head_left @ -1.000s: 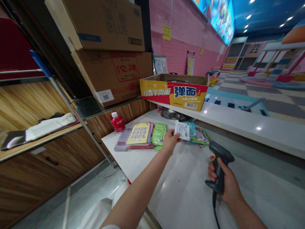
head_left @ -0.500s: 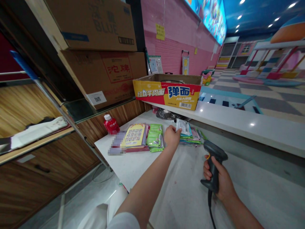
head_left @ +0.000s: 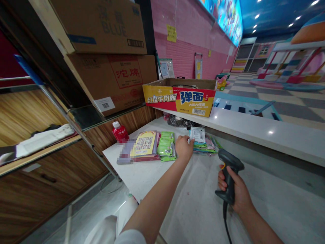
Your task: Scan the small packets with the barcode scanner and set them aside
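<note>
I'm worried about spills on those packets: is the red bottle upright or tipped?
Upright: the red bottle shows its white cap uppermost, with the body below. Its bottom is partly obscured.

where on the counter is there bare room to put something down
Bare patches of the white counter: between the left forearm and the barcode scanner; right of the right hand, below the raised ledge; and a smaller one between the left forearm and the booklets. Crowded: the far end, where red bottle, booklets, green packets and white packet sit close.
</note>
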Demonstrator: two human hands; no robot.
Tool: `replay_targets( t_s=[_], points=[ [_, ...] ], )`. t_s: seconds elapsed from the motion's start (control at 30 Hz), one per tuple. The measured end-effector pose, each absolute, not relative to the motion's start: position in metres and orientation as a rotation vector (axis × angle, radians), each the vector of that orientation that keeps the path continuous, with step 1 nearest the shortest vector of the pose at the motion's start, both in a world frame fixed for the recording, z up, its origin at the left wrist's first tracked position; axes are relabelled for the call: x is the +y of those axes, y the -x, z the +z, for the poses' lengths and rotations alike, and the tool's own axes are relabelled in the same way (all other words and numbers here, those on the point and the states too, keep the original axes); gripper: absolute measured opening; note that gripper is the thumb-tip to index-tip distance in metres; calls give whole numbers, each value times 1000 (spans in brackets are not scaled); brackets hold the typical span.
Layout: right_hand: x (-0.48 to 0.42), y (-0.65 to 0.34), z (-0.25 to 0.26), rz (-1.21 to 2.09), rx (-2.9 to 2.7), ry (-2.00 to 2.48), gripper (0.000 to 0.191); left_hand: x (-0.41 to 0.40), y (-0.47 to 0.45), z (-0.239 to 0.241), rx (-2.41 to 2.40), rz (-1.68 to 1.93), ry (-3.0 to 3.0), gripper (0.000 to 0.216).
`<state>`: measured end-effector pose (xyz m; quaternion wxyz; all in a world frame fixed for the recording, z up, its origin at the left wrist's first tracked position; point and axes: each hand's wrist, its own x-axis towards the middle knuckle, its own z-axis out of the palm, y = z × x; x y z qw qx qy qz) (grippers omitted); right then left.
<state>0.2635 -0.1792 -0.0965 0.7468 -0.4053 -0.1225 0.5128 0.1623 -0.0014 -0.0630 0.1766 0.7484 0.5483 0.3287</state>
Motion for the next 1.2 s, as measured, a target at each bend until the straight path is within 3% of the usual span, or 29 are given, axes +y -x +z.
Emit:
replay_targets(
  t_s=[0.27, 0.5, 0.67, 0.8, 0.97, 1.2],
  points=[
    [-181, -263, -97, 1125, -273, 894, 26, 2, -111, -54, 1854, 695, -2468, 25],
    [-183, -263, -97, 1141, -272, 902, 25, 13, -84, -63, 2053, 482, -2513, 39],
    [-185, -263, -97, 1148, -275, 910, 27, 5, -90, -57, 2064, 577, -2391, 38],
    [-186, -261, -98, 1139, -311, 946, 27, 4, -82, -54, 1790, 751, -2177, 51],
    [-189, -255, -92, 1169, -401, 1025, 31, 0, -50, -70, 1458, 1062, -1852, 11],
    [-194, -229, -75, 1336, -678, 1238, 45, -42, -29, -109, 1317, 1425, -1602, 17]
  ],
)
